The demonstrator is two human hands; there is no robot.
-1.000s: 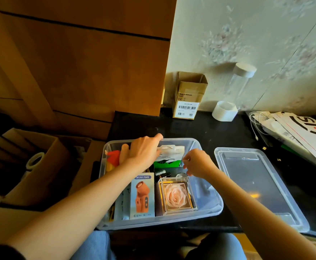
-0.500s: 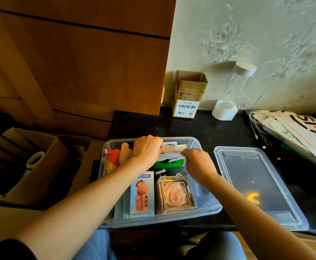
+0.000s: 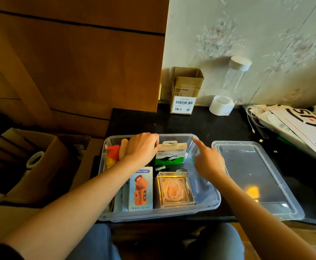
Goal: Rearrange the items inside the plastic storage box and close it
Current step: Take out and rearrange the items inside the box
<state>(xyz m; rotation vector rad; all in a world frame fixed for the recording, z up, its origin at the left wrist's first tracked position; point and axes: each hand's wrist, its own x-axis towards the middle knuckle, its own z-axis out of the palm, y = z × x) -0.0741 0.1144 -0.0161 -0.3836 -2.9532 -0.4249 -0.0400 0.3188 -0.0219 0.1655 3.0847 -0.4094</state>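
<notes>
The clear plastic storage box sits at the near edge of the black table, uncovered. Its clear lid lies flat just to the right. My left hand curls over the upper left edge of a white and green Belkin package standing against the far wall of the box. My right hand hovers over the box's right side and holds nothing; its index finger points at the far right corner. A mini fan carton and a rose in a clear case stand in front. A red and yellow toy fills the far left.
At the back by the wall stand a small cardboard box, a white tape roll and a clear tube with a white cap. Papers and a white cable pile up at right. An open carton sits left, below the table.
My right hand let go of the Belkin package and moved right, its index finger now extended. My left hand stays on the package, which now stands against the far wall.
</notes>
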